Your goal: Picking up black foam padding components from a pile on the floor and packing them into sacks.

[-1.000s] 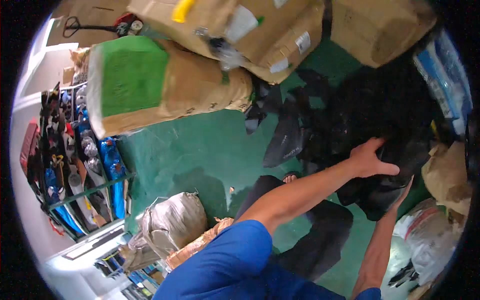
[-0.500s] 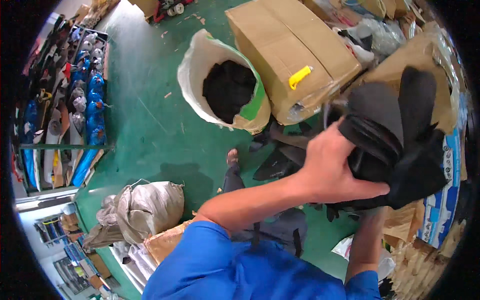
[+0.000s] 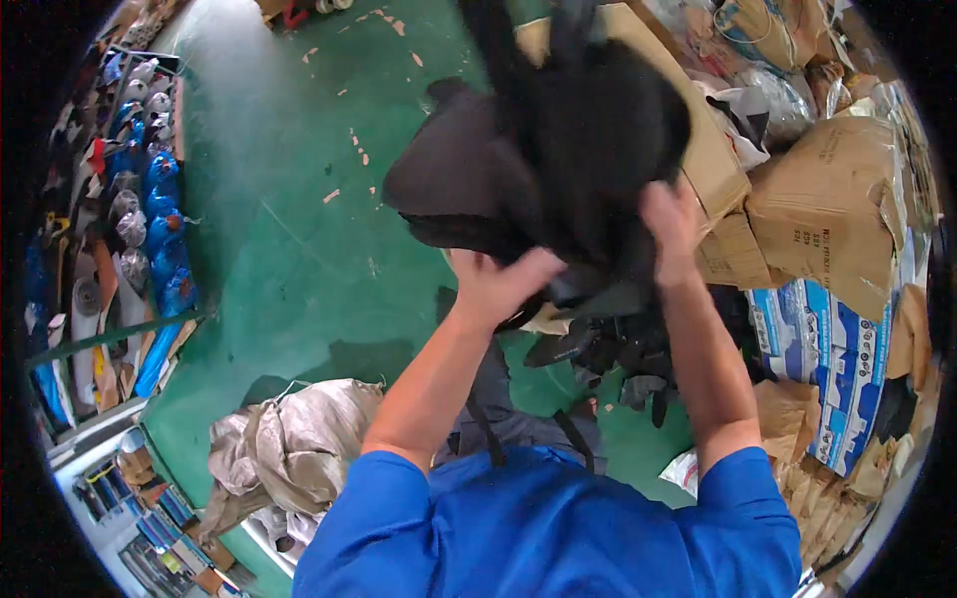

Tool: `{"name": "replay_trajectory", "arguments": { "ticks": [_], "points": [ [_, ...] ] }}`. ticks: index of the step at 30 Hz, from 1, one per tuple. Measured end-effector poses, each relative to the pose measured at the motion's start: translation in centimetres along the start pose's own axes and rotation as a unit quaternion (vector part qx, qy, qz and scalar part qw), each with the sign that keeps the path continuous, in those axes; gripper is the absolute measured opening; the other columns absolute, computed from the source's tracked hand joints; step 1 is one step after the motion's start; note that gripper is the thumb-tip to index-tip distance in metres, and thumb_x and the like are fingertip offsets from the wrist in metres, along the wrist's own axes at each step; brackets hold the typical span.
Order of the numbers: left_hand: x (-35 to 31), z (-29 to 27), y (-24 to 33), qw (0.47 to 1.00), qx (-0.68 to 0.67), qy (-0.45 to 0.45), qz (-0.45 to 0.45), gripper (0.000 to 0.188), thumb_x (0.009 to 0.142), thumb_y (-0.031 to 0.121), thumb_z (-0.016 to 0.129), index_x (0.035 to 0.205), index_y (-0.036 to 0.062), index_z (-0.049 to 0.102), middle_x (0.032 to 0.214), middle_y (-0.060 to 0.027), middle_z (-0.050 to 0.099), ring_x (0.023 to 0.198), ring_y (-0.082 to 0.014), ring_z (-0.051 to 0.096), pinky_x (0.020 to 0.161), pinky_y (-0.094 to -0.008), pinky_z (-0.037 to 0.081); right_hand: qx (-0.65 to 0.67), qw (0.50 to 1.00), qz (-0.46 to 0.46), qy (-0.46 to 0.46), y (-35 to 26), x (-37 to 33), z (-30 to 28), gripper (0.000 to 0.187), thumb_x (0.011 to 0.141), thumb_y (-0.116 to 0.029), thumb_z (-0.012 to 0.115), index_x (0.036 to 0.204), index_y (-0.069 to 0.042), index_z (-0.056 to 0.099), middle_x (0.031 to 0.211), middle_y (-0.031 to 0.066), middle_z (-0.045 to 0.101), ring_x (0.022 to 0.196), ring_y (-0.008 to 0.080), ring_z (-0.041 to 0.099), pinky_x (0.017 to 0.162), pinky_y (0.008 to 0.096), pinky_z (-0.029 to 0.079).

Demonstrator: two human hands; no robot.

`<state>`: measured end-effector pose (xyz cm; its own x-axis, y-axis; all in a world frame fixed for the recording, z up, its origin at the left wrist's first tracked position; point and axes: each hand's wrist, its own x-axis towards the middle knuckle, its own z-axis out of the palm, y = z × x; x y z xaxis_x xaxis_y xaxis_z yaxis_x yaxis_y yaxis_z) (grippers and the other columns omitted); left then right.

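A bulky bundle of black fabric pieces [image 3: 608, 130] is held up in front of me, its far end smeared by motion. My left hand [image 3: 503, 284] grips its near left edge, the thumb on top and the fingers underneath. At the bundle's right side, my right hand [image 3: 673, 224] is closed against it, partly blurred. The bundle hides nearly all of the white sack; only a pale bit shows below it. More black pieces [image 3: 638, 349] lie in a heap on the green floor beneath my right forearm.
A cardboard box [image 3: 723, 184] stands beyond my right hand, with another brown carton [image 3: 827, 209] and blue-and-white packages [image 3: 822, 369] to its right. A stuffed pale sack [image 3: 304, 439] sits at near left. A rack of wrapped rolls [image 3: 164, 234] lines the left side.
The black bundle has swung from the right to the left, over the white sack. Both hands moved with it, and my right hand, hidden before, now shows at its right side.
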<state>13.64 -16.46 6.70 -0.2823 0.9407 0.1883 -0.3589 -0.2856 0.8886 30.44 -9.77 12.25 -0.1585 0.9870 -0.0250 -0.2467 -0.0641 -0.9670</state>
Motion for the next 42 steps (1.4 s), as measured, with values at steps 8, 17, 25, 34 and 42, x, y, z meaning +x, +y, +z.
{"name": "replay_trajectory", "arguments": {
  "ticks": [8, 17, 25, 34, 42],
  "points": [
    [-4.3, -5.4, -13.7, 0.946, 0.001, 0.23, -0.231, 0.042, 0.084, 0.014, 0.06, 0.122, -0.0015, 0.05, 0.122, -0.0076, 0.053, 0.108, -0.0208, 0.052, 0.092, -0.0347, 0.043, -0.211, 0.94, 0.165, -0.211, 13.0, 3.4, -1.1, 0.04, 0.077, -0.027, 0.073, 0.104, -0.002, 0.06, 0.089, 0.0043, 0.062, 0.083, 0.0107, 0.056, 0.075, 0.0283, 0.047],
    [2.6, -5.0, -18.0, 0.782, 0.598, -0.077, -0.156, 0.051, 0.078, 0.024, 0.063, 0.122, 0.0007, 0.052, 0.124, -0.0253, 0.051, 0.114, -0.0371, 0.05, 0.098, -0.0406, 0.04, -0.48, 0.863, 0.16, -0.014, 19.8, 7.0, -2.8, 0.06, 0.081, -0.03, 0.06, 0.125, 0.007, 0.044, 0.117, 0.0326, 0.052, 0.113, 0.0422, 0.049, 0.095, 0.0438, 0.04],
    [1.7, -3.4, -13.7, 0.844, 0.464, -0.162, -0.213, 0.049, 0.077, 0.027, 0.061, 0.116, -0.0016, 0.057, 0.114, -0.0224, 0.058, 0.109, -0.0363, 0.054, 0.095, -0.0397, 0.043, -0.389, 0.917, 0.086, -0.032, 15.9, -2.4, -7.0, 0.052, 0.079, -0.021, 0.064, 0.123, 0.002, 0.05, 0.116, 0.0235, 0.057, 0.106, 0.0336, 0.057, 0.09, 0.0384, 0.046],
    [-9.0, 1.7, -7.7, 0.91, 0.374, -0.147, -0.108, 0.03, 0.082, -0.001, 0.061, 0.112, -0.0041, 0.056, 0.105, -0.0123, 0.062, 0.093, -0.0172, 0.061, 0.083, -0.029, 0.049, -0.16, 0.944, 0.289, 0.024, 12.3, -25.0, -16.1, 0.056, 0.081, -0.023, 0.069, 0.129, -0.003, 0.047, 0.122, 0.0141, 0.056, 0.103, 0.0206, 0.06, 0.088, 0.0337, 0.049],
    [-25.8, 15.3, -17.6, 0.849, 0.261, -0.27, -0.371, 0.061, 0.08, 0.008, 0.07, 0.133, 0.0022, 0.041, 0.118, -0.015, 0.053, 0.102, -0.0203, 0.056, 0.085, -0.0321, 0.049, -0.098, 0.775, 0.541, 0.31, 20.9, -51.7, -38.2, 0.09, 0.067, -0.039, 0.079, 0.139, -0.006, 0.035, 0.125, 0.0199, 0.05, 0.1, 0.0265, 0.058, 0.064, 0.035, 0.053]
  ]
}}
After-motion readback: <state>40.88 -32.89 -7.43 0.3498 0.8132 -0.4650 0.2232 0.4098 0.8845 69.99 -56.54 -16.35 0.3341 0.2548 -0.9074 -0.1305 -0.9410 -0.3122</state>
